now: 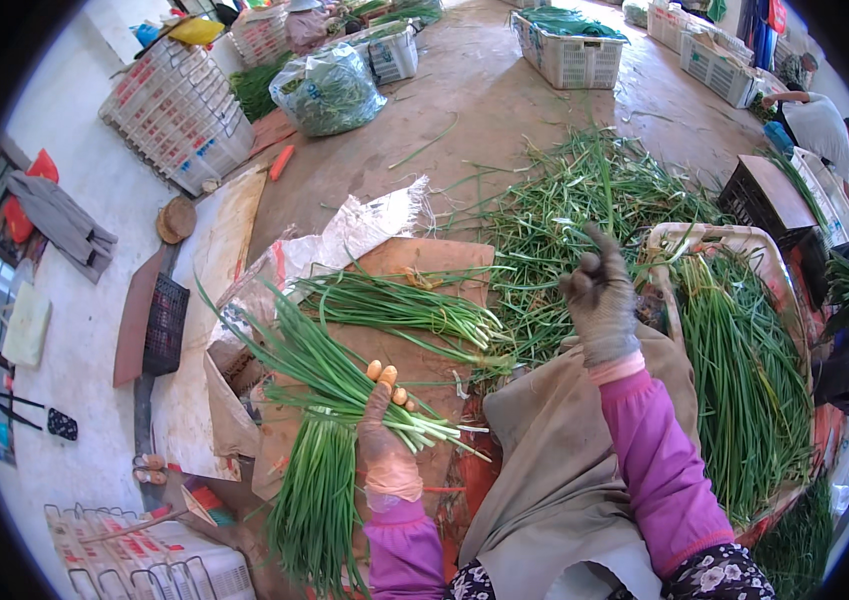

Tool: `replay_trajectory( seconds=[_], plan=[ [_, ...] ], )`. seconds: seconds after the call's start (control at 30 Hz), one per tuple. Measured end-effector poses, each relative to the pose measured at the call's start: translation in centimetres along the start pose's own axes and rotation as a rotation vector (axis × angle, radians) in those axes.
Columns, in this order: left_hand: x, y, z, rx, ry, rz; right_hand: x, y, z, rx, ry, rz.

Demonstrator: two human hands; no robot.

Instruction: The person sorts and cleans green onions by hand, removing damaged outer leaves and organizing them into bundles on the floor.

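Note:
My left hand, in a glove with orange finger covers, is closed around a bunch of green onions. Their pale root ends point right, and the long leaves spread to the upper left. Raised over the heap of loose green trimmings, my right hand wears a stained grey-brown glove. Its fingers are partly bent and apart, with nothing visible in them. A bunch of green onions lies on the brown board beyond my left hand. More green onions hang below that hand.
A pale crate full of long green onions stands at my right. A grey-brown cloth covers my lap. A white woven sack lies ahead left. Stacked crates and a filled plastic bag stand farther off. A person bends at far right.

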State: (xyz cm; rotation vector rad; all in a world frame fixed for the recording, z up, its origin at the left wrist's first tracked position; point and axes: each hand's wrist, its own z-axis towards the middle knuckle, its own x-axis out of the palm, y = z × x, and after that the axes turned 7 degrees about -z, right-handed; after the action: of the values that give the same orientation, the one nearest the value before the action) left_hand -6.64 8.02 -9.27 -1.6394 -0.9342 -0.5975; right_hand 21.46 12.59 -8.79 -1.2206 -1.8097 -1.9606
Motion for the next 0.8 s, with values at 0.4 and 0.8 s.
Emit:
replay_trajectory(
  seconds=[0.4, 0.8],
  plan=[
    [1.8, 0.6, -0.8, -0.042, -0.046, 0.096, 2.9, -10.9, 0.0, 0.3, 0.756, -2.241],
    [1.5, 2.5, 0.7, -0.106, -0.069, 0.046, 3.6, -1.9, -3.4, 0.539, 0.542, -1.142]
  ],
)
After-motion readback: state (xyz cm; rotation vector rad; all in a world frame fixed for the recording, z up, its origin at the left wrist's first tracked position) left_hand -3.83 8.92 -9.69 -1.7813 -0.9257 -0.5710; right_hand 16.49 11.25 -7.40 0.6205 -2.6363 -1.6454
